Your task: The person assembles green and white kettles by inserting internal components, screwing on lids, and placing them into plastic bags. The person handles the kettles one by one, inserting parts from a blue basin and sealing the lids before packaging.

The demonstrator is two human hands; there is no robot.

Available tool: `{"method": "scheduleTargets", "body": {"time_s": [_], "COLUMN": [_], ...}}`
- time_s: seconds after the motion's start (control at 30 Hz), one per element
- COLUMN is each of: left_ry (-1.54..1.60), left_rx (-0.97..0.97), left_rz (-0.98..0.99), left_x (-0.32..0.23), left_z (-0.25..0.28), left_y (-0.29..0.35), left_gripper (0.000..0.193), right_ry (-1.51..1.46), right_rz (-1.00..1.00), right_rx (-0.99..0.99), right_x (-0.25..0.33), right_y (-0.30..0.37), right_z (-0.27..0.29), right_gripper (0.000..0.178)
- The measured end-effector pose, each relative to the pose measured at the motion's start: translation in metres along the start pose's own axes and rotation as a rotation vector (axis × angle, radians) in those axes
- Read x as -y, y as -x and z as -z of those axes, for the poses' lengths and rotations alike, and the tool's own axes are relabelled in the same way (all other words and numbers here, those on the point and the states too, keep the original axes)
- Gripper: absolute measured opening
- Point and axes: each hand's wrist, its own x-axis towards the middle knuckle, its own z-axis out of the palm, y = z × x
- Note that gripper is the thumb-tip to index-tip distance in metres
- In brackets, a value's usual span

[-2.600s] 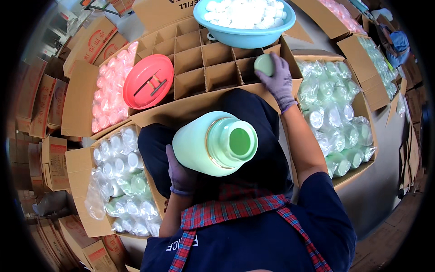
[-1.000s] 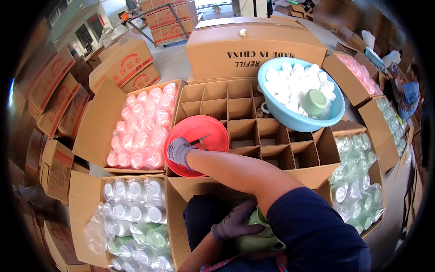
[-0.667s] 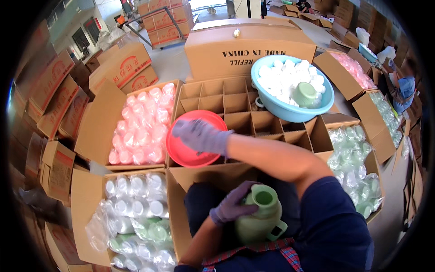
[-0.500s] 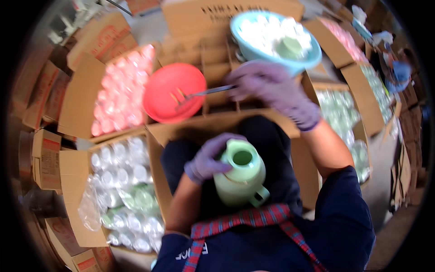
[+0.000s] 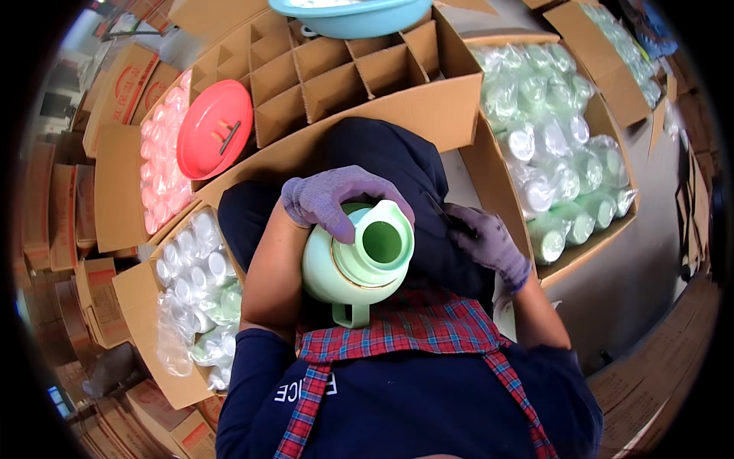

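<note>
My left hand [image 5: 336,195], in a purple knit glove, grips a pale green thermos jug [image 5: 325,268] around its neck over my lap. The jug's open round mouth and spout tilt up to the right, and its handle points down toward my plaid apron. Off to the right, near my thigh, my gloved right hand [image 5: 485,241] is closed on a thin dark tool [image 5: 437,205]; only a narrow part of it shows against my dark trousers, so its kind is unclear. The right glove's fingertips look dark and stained.
A red plate [image 5: 200,157] with small sticks lies left of a cardboard box with dividers [image 5: 329,92]. A blue basin [image 5: 359,21] rests at that box's far side. Boxes of bagged green pieces [image 5: 566,172], bagged white pieces [image 5: 187,283] and pink pieces [image 5: 160,164] surround me.
My right hand has drawn back from beside the red plate to my right thigh with the tool. The jug has shifted left and tilted, and the view has turned.
</note>
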Motion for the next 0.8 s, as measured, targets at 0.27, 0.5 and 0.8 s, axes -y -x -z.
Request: {"method": "scheduleTargets", "body": {"time_s": [0.27,0.5,0.8], "left_ry": [0.196,0.120,0.149], "left_rx": [-0.142,-0.343,-0.491], "left_rz": [0.090,0.201,0.080], "left_x": [0.013,0.008,0.009], "left_z": [-0.003,-0.013,-0.037], "left_y": [-0.021,-0.020,-0.002], "left_gripper": [0.074,0.086,0.060], "right_ry": [0.158,0.742,1.026], "right_rz": [0.495,0.714,0.761], "right_rx": [-0.069,0.176,0.071], "right_x": [0.030,0.095,0.118], "right_y": [-0.027,-0.052,-0.046], "right_z": [0.073,0.087,0.068], "right_gripper": [0.034,0.053,0.049]}}
